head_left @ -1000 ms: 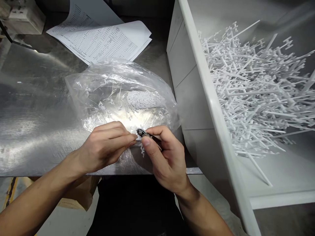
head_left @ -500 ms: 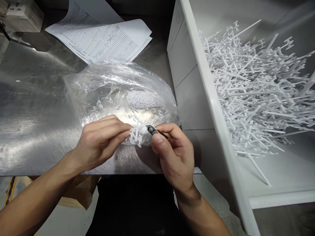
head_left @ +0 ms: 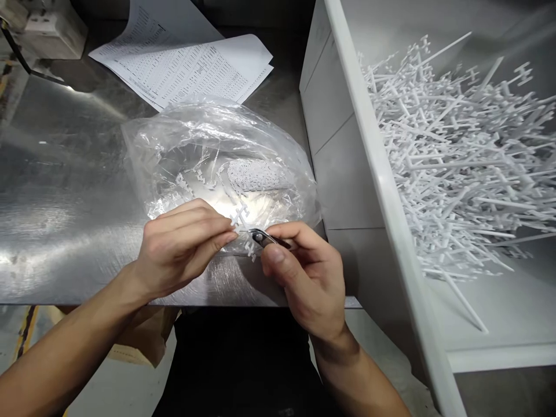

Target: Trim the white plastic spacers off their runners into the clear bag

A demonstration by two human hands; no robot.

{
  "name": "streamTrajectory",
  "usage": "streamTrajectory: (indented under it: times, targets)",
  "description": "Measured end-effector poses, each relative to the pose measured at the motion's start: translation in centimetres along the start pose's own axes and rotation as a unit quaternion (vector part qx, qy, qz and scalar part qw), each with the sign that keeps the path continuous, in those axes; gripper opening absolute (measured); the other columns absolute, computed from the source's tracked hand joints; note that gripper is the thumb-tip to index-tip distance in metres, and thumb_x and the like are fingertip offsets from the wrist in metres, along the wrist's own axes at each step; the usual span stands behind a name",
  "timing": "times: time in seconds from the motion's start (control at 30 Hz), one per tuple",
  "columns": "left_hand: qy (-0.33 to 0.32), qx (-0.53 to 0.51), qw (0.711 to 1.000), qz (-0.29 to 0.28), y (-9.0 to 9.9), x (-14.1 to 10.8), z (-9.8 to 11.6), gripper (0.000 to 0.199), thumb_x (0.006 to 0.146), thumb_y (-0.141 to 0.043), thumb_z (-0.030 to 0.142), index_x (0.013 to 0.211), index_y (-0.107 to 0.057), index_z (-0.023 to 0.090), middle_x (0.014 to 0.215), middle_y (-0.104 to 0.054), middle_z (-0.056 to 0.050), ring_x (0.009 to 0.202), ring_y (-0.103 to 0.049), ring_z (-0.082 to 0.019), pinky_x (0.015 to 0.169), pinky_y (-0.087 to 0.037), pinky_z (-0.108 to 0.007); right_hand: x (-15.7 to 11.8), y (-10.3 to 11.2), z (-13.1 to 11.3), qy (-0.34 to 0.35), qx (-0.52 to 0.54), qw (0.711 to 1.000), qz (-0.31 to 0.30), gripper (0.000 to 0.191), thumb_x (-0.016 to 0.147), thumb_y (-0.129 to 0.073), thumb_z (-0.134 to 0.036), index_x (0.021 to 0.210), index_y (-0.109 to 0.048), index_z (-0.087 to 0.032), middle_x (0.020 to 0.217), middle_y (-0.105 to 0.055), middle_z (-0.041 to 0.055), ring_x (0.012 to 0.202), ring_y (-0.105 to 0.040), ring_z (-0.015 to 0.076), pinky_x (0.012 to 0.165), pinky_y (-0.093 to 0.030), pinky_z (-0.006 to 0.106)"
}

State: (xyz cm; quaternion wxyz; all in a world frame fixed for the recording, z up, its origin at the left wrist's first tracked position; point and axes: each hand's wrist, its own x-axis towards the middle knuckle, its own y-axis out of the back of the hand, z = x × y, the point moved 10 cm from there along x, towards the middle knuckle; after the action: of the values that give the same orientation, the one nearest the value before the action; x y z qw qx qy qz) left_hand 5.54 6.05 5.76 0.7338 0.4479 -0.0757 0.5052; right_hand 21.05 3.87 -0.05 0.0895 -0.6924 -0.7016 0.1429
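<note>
Between the fingertips of my left hand (head_left: 189, 246) is a small white branched plastic sprue (head_left: 240, 214), pinched at its left side. My right hand (head_left: 306, 269) is closed around a pair of small dark-handled side cutters (head_left: 260, 236). The tip of the cutters is at the sprue, among its short branches; whether the blades touch it I cannot tell. Under both hands lies a clear plastic bag (head_left: 217, 124) on the metal table. A mass of tiny white pieces (head_left: 258, 175) shows in the bag, with more scattered to its left.
At the right stands a white bin (head_left: 382, 191) heaped with white plastic sprues (head_left: 460, 168). Printed sheets (head_left: 186, 69) lie behind the bag. A white socket box (head_left: 54, 32) is at the back left of the metal table (head_left: 78, 191). Below the edge is a brown paper bag (head_left: 145, 339).
The cutters in my right hand have moved left, onto the sprue. The sprue has turned in my left fingertips. The whole view has shifted slightly.
</note>
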Motion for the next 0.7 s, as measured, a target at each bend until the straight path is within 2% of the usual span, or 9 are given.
streamTrajectory:
  times: [0.2, 0.33, 0.53, 0.7]
  targets:
    - [0.007, 0.004, 1.0, 0.015, 0.3, 0.0, -0.3, 0.016, 0.093, -0.08, 0.005, 0.104, -0.075, 0.015, 0.084, -0.078, -0.003, 0.075, -0.073, -0.016, 0.073, -0.06, -0.03, -0.1, 0.3, -0.6, 0.016, -0.027, 0.999, 0.014, 0.004, 0.096, -0.078, -0.019, 0.096, -0.076, -0.023, 0.066, -0.059, -0.0061, 0.055, -0.048, 0.0071, 0.049, -0.038, 0.018]
    - [0.009, 0.017, 1.0, 0.018, 0.4, 0.0, -0.2, 0.016, 0.093, -0.08, 0.004, 0.104, -0.075, 0.014, 0.083, -0.077, -0.003, 0.075, -0.072, -0.015, 0.074, -0.059, -0.03, -0.2, -0.1, -0.9, 0.029, -0.069, 0.997, -0.004, 0.007, 0.094, -0.078, -0.017, 0.095, -0.076, -0.023, 0.066, -0.058, -0.0057, 0.055, -0.051, 0.009, 0.05, -0.042, 0.021]
    - [0.018, 0.032, 0.999, 0.02, 0.4, 0.0, -0.3, 0.014, 0.095, -0.08, 0.008, 0.103, -0.075, 0.019, 0.082, -0.077, 0.0, 0.074, -0.071, -0.015, 0.073, -0.06, -0.03, -0.2, 0.1, -1.0, 0.031, -0.111, 0.993, 0.007, 0.006, 0.095, -0.078, -0.02, 0.094, -0.075, -0.024, 0.065, -0.053, -0.0061, 0.055, -0.046, 0.0102, 0.05, -0.04, 0.024]
    - [0.027, 0.028, 0.999, 0.024, 0.5, 0.1, -0.5, 0.011, 0.098, -0.077, 0.01, 0.103, -0.075, 0.02, 0.082, -0.076, 0.001, 0.073, -0.071, -0.014, 0.071, -0.06, -0.03, -0.4, 0.0, -0.8, 0.034, -0.113, 0.993, 0.006, 0.005, 0.097, -0.077, -0.022, 0.098, -0.074, -0.024, 0.07, -0.057, -0.0047, 0.057, -0.049, 0.0105, 0.051, -0.042, 0.025]
